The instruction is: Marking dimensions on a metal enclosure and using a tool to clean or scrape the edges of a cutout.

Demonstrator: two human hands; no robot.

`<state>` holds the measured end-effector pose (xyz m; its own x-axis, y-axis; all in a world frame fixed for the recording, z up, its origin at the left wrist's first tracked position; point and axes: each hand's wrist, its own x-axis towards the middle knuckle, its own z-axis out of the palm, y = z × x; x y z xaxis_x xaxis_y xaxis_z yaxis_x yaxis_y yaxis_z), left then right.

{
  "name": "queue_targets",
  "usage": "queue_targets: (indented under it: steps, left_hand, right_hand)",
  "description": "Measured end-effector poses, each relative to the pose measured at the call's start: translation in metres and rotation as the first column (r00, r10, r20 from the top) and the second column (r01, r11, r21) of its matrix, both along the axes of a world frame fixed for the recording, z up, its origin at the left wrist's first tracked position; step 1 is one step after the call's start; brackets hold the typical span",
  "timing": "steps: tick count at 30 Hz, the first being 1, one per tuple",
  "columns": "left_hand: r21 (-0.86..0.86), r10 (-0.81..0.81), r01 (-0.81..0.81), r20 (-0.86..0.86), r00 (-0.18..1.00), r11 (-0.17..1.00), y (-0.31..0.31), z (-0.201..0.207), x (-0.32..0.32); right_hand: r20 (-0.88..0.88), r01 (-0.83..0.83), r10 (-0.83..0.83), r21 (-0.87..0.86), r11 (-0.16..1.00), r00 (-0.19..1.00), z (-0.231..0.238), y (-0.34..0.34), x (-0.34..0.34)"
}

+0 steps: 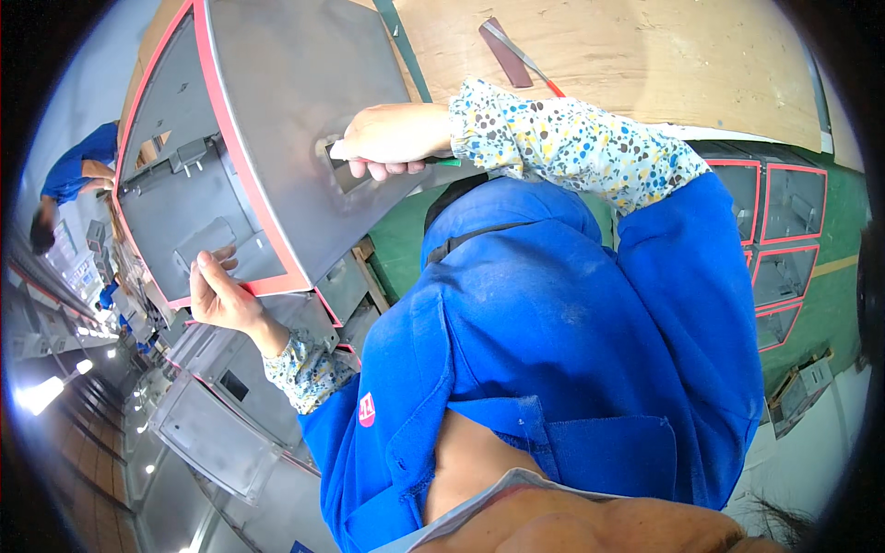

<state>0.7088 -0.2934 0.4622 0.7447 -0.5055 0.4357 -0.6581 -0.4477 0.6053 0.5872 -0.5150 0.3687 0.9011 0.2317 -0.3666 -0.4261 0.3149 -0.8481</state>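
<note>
A grey sheet-metal cabinet (304, 101) with a pinkish-red rim (226, 120) around its open front lies before me. In its upper panel is a small rectangular cutout (352, 177). My right hand (396, 138) is closed at this cutout around a slim tool, of which a green end (446, 162) shows past the palm; the rest is mostly hidden. My left hand (224, 297) grips the near corner of the rim, thumb raised and fingertips reaching into the opening. Inside the cabinet a grey fitting with prongs (191, 157) is visible.
A wooden tabletop (664, 64) carries a brown strip (507, 53) and a flat metal tool with a red handle (553, 88). Red-rimmed metal boxes (784, 207) stand stacked on the green floor at right. More grey cabinets (217, 433) fill the lower left. A co-worker in blue (83, 166) is at far left.
</note>
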Motion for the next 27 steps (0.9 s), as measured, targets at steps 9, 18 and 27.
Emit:
queue_targets:
  steps: [9,18,27]
  left_hand:
    - [0.008,0.003,-0.003,0.013,1.0,1.0,0.0,0.0,0.0]
    - [0.024,0.0,-0.001,0.04,0.999,1.0,-0.002,0.002,-0.001]
    - [-0.012,-0.003,0.003,0.024,1.0,1.0,-0.001,0.001,0.0]
  right_hand:
    - [0.159,-0.095,0.072,0.145,0.985,0.985,-0.006,0.0,0.0]
    - [0.211,-0.157,0.159,-0.024,0.987,0.964,-0.006,0.004,-0.001]
    - [0.174,-0.174,0.173,-0.009,0.985,0.969,-0.001,0.003,0.002]
